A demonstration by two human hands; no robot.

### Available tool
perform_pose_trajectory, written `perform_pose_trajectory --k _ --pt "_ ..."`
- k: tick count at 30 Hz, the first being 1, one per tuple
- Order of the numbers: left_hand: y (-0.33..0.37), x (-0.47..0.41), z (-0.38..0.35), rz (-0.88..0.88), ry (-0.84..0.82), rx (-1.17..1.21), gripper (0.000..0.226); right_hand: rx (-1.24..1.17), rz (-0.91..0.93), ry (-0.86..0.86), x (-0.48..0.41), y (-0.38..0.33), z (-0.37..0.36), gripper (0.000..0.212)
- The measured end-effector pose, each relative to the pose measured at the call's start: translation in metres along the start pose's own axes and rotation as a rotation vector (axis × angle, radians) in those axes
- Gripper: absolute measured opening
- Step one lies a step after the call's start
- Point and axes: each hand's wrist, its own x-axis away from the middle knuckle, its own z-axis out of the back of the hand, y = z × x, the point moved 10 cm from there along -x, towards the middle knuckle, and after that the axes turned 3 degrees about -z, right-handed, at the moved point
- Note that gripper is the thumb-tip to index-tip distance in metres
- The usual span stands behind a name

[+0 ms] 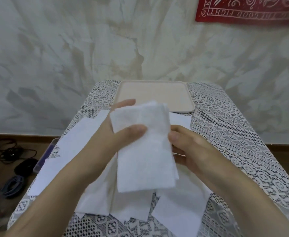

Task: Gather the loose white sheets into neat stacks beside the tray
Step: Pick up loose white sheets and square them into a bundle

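Head view: two hands are holding a bundle point(145, 151) of white sheets up over the middle of the lace-covered table point(234, 134), on the near side of the tray point(157, 93).
Left hand point(118, 134): is gripping the bundle's upper left part, with the thumb lying flat across the front and the fingers going behind; one fingertip is showing past the top edge.
Right hand point(190, 147): is pinching the bundle's right edge, with the thumb pressing on the front and the other fingers curling behind, mostly hidden by the paper.
Bundle: is hanging slightly tilted, with its layers fanning a little at the top right and lower right corners.
Loose sheets point(78, 137): are lying spread and overlapping on the cloth, to the left of the hands and beneath them, toward the near edge.
Tray: is sitting at the far end of the table.
Step in hand: the person is probably squaring up a gathered bundle, with the collecting only partly done.
Next move: is likely calling for aligning the fanned edges and then setting the bundle flat just beside the tray. After that the hands would be picking up the sheets lying underneath, and thin paper may be sliding apart if the grip loosens.
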Motion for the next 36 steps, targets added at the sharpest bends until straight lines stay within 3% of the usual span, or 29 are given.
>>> perform_pose_trajectory --k 3,6,9,13,16,21,24,30,33,36 --pt "-0.001 0.003 -0.006 0.011 0.017 -0.038 0.08 -0.011 -0.027 0.015 0.001 -0.001 -0.008 0.06" --pt "-0.006 0.005 -0.008 0.053 0.077 0.004 0.082 -0.076 -0.037 0.137 0.0 0.004 -0.005 0.04" --pt "-0.017 0.013 -0.024 0.093 0.074 0.071 0.07 -0.123 0.0 0.243 0.002 0.005 -0.001 0.027" --pt "-0.019 0.02 -0.035 0.076 0.168 0.05 0.051 -0.022 0.053 0.278 0.003 0.005 -0.013 0.019" --pt "-0.016 0.019 -0.034 0.072 0.184 0.051 0.054 0.014 0.037 0.298 0.001 0.008 -0.011 0.021" --pt "-0.017 0.022 -0.031 0.083 0.226 0.029 0.031 0.055 0.018 0.335 0.006 0.009 -0.001 0.025" --pt "-0.015 0.021 -0.031 0.064 0.201 -0.019 0.036 0.039 -0.034 0.32 0.006 0.012 0.002 0.033" --pt "-0.011 0.018 -0.026 0.058 0.175 -0.053 0.08 0.094 -0.078 0.247 0.008 0.012 0.0 0.027" --pt "-0.014 0.015 -0.024 0.043 0.162 -0.055 0.082 0.118 -0.081 0.195 0.009 0.006 -0.002 0.022" --pt "-0.015 0.014 -0.025 0.04 0.125 -0.069 0.081 0.141 -0.054 0.212 0.008 0.001 0.0 0.031"
